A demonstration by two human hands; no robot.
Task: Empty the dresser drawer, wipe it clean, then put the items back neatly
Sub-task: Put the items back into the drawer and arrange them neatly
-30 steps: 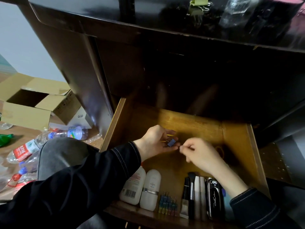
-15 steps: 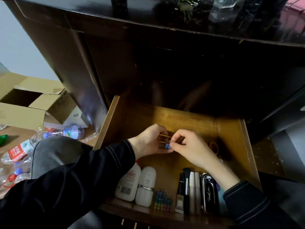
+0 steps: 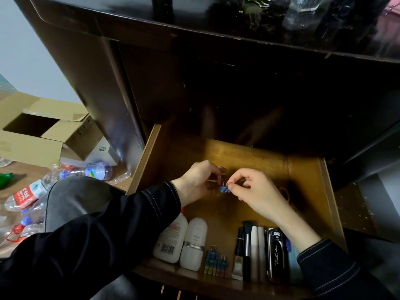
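The wooden drawer (image 3: 309, 191) is pulled out below the dark dresser. Over its middle, my left hand (image 3: 199, 180) grips a few small binder clips, yellow and pink showing between its fingers. My right hand (image 3: 251, 189) pinches the wire handle of a blue binder clip (image 3: 225, 189) that sits between both hands. Along the drawer's front lie two white bottles (image 3: 184, 241), a row of coloured binder clips (image 3: 216, 265), a makeup brush and tubes (image 3: 249, 250) and a glossy black case (image 3: 276, 254). A rubber band (image 3: 285, 192) lies behind my right hand.
The glossy dresser top (image 3: 194, 16) carries a green clip and clear containers. On the floor to the left are an open cardboard box (image 3: 41, 135) and several plastic bottles (image 3: 65, 176). My knee (image 3: 75, 200) is beside the drawer's left wall.
My right hand moved left to meet my left hand and now pinches the blue clip's handle. The view shifted slightly.
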